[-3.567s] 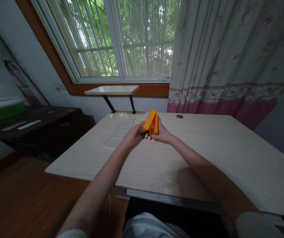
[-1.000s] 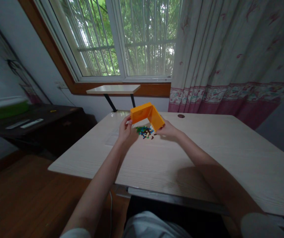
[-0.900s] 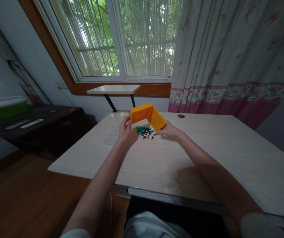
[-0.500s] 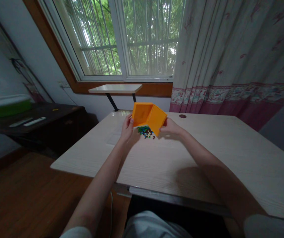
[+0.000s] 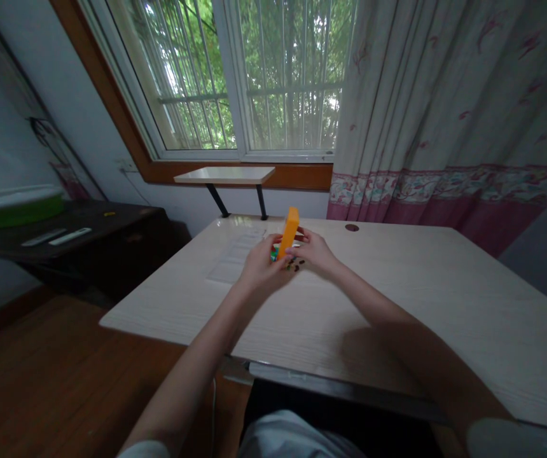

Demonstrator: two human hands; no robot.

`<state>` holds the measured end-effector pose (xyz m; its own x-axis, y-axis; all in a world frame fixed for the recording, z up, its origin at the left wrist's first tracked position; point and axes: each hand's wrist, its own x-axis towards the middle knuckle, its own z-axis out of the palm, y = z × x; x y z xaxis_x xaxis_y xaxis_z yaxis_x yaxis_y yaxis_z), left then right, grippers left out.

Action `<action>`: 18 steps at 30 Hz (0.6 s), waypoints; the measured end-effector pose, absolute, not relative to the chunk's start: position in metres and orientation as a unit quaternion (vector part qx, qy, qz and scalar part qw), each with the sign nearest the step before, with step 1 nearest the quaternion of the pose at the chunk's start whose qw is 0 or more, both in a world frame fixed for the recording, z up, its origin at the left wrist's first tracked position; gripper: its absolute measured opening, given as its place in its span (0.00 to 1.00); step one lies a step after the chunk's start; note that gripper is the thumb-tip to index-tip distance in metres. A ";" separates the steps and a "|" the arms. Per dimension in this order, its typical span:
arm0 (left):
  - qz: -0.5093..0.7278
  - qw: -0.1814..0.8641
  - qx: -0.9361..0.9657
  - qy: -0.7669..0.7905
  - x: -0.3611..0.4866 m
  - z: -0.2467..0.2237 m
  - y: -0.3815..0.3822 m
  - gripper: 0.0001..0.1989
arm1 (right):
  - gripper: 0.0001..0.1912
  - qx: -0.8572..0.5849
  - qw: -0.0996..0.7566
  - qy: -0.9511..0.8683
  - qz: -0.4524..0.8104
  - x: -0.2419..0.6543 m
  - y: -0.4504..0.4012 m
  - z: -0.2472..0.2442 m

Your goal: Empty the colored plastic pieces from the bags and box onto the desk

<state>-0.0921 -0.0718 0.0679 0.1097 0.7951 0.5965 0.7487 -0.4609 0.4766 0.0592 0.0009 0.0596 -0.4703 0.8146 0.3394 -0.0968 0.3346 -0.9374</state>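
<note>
A yellow-orange plastic box (image 5: 291, 224) stands on edge above the table, its two halves folded together so that a narrow side faces me. My left hand (image 5: 263, 262) is closed round its left side, with the thumb near the lower front. From the right, my right hand (image 5: 316, 252) grips the other side, fingers bent against it. Small coloured pieces (image 5: 296, 264), dark, green and pale, lie loose on the table below; my hands and the box hide part of the pile.
A pale wood-grain table (image 5: 388, 286) bears a sheet in a clear sleeve (image 5: 229, 259) at left and a round brown cable hole (image 5: 352, 227) at the back. A small raised shelf (image 5: 226, 173) stands behind. To the left, a dark cabinet (image 5: 111, 235) carries a green-sided container (image 5: 20, 208).
The box was spread open in both hands and is now folded together and turned edge-on. My hands have come closer together, covering more of the small pieces.
</note>
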 end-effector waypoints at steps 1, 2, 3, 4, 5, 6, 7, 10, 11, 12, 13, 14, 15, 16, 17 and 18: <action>0.406 0.022 0.746 0.527 -0.094 0.069 -0.074 0.19 | 0.36 -0.262 0.434 -0.691 0.516 0.058 -0.001 0.060; 0.395 0.025 0.747 0.534 -0.097 0.070 -0.076 0.18 | 0.34 -0.257 0.426 -0.697 0.517 0.057 -0.004 0.061; 0.388 0.033 0.746 0.540 -0.099 0.070 -0.079 0.19 | 0.33 -0.250 0.420 -0.704 0.515 0.056 -0.007 0.062; 0.385 0.043 0.742 0.548 -0.102 0.070 -0.083 0.21 | 0.31 -0.245 0.416 -0.712 0.510 0.054 -0.010 0.063; 0.387 0.053 0.732 0.558 -0.104 0.069 -0.088 0.25 | 0.30 -0.242 0.410 -0.721 0.503 0.052 -0.015 0.064; 0.397 0.065 0.719 0.567 -0.106 0.069 -0.093 0.29 | 0.28 -0.240 0.399 -0.734 0.494 0.051 -0.019 0.066; 0.417 0.078 0.700 0.574 -0.109 0.068 -0.099 0.34 | 0.27 -0.237 0.385 -0.751 0.482 0.049 -0.024 0.068; 0.530 0.139 0.611 0.571 -0.121 0.070 -0.118 0.46 | 0.22 -0.217 0.333 -0.818 0.415 0.050 -0.040 0.074; 0.569 0.163 0.575 0.565 -0.127 0.072 -0.126 0.48 | 0.21 -0.212 0.313 -0.843 0.383 0.053 -0.045 0.076; 0.597 0.184 0.541 0.563 -0.135 0.073 -0.135 0.50 | 0.19 -0.211 0.293 -0.866 0.347 0.056 -0.050 0.077; 0.612 0.207 0.508 0.570 -0.144 0.075 -0.145 0.49 | 0.18 -0.214 0.271 -0.885 0.311 0.061 -0.055 0.077; 0.615 0.230 0.476 0.585 -0.154 0.076 -0.156 0.47 | 0.17 -0.219 0.249 -0.902 0.276 0.068 -0.059 0.077; 0.617 0.248 0.442 0.602 -0.165 0.077 -0.168 0.43 | 0.16 -0.223 0.228 -0.916 0.244 0.075 -0.063 0.076; 0.622 0.258 0.408 0.616 -0.176 0.077 -0.180 0.39 | 0.16 -0.227 0.207 -0.927 0.215 0.083 -0.067 0.075; 0.624 0.266 0.375 0.631 -0.187 0.077 -0.193 0.37 | 0.16 -0.231 0.186 -0.936 0.190 0.093 -0.072 0.075; 0.622 0.268 0.343 0.650 -0.198 0.075 -0.205 0.35 | 0.16 -0.234 0.164 -0.943 0.172 0.103 -0.076 0.075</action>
